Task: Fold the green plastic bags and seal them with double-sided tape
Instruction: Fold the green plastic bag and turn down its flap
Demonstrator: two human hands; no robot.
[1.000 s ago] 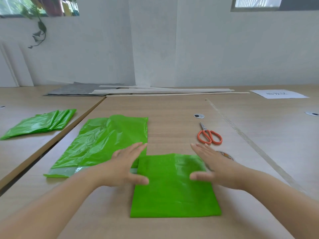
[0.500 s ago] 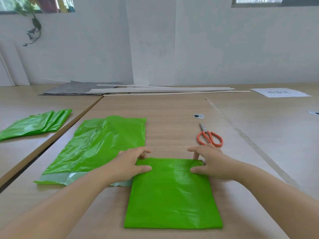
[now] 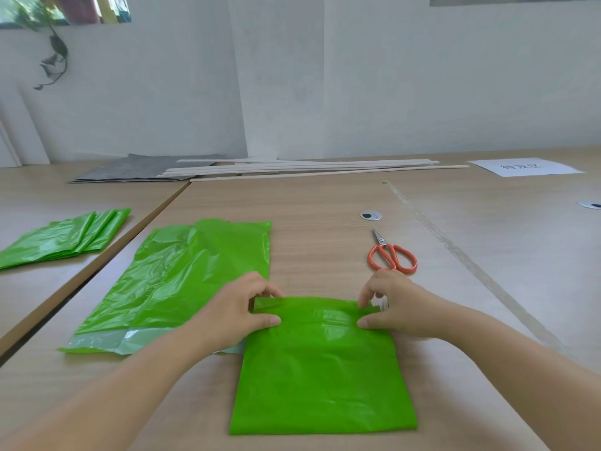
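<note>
Bags were the only containers about, all green plastic and all lying flat. The folded green bag [image 3: 322, 369] lay on the wooden table [image 3: 325, 203] right in front of the person, its far edge between the two hands. The left hand [image 3: 234, 315] pinched that edge at its left corner, thumb on top and fingers curled over a small turned-up flap. The right hand [image 3: 395, 309] pinched the right corner the same way. I could not tell whether the bag held anything.

Just to its left lay a spread of unfolded bags [image 3: 182, 281], the left wrist covering their near corner. A smaller pile of bags [image 3: 61, 239] sat on the neighbouring table, cut off at the frame's left edge.

Something pale [image 3: 381, 302] peeked out under the right fingers, too hidden to name. Orange scissors [image 3: 392, 255] lay just beyond that hand. The writing on the paper sheet [image 3: 525, 166] at the far right was too faint to read.
</note>
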